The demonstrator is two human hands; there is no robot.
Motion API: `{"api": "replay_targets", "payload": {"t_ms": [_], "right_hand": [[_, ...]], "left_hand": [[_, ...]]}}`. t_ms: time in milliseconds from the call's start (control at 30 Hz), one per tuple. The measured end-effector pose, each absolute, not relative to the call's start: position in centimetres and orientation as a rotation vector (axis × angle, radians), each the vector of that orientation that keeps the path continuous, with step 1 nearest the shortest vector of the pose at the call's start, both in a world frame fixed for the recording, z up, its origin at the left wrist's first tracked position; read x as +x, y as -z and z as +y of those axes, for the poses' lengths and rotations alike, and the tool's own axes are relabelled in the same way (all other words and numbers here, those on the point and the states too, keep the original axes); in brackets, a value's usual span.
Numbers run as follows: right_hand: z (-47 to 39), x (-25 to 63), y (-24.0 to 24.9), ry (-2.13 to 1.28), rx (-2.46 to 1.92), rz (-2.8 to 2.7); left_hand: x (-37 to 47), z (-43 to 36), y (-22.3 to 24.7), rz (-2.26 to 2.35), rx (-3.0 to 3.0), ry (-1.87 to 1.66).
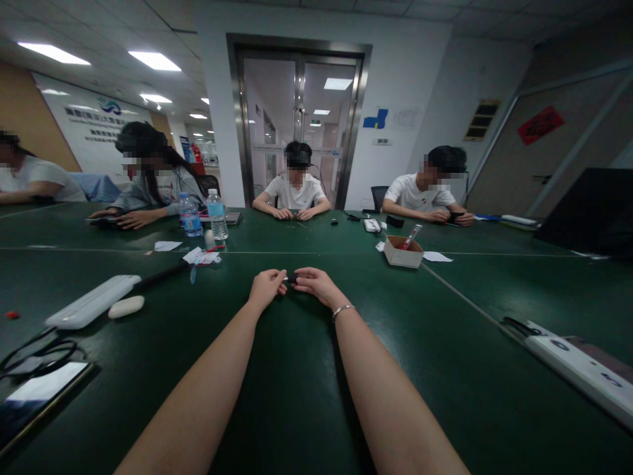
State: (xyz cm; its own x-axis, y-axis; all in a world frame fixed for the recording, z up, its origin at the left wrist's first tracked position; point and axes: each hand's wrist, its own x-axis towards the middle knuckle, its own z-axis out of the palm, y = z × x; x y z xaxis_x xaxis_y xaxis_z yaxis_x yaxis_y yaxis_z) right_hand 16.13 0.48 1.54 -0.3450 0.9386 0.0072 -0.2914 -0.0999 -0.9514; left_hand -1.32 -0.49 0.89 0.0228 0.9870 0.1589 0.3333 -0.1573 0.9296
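In the head view, a small black-and-silver object [293, 278] is held just above the green table [297, 396], or against it; which of the two cannot be told. Its silver end is gripped between the thumb and fingers of the left hand [268, 287], closed narrowly. Its dark part is enclosed by the bent fingers of the right hand [319, 285], so that the object is spanned between both hands. Its exact type cannot be determined at this size. A silver bracelet [342, 311] is worn at the right wrist.

To the left, a long white device [93, 303] is noted, with a white oval item [126, 307] lying just beside it. Nearer the left edge, a phone [44, 399] is found flat beside a black cable [47, 355]. To the right, a white power strip [578, 363] is seen.

Beyond the hands, an open box [403, 254] is placed on the right, with a red-and-silver item [411, 237] leaning in it. Two plastic bottles [217, 218] are stood upright on the left, near crumpled paper [202, 256]. Along the far side, four seated people [295, 191] are observed, the central one with both hands rested at the table edge.
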Motion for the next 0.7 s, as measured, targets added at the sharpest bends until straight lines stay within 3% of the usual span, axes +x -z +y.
{"api": "replay_targets", "payload": {"t_ms": [700], "right_hand": [[0.44, 16.18, -1.64, -1.641, -0.804, -1.184]], "left_hand": [[-1.28, -0.45, -0.82, 1.372, 1.546, -1.155]]}}
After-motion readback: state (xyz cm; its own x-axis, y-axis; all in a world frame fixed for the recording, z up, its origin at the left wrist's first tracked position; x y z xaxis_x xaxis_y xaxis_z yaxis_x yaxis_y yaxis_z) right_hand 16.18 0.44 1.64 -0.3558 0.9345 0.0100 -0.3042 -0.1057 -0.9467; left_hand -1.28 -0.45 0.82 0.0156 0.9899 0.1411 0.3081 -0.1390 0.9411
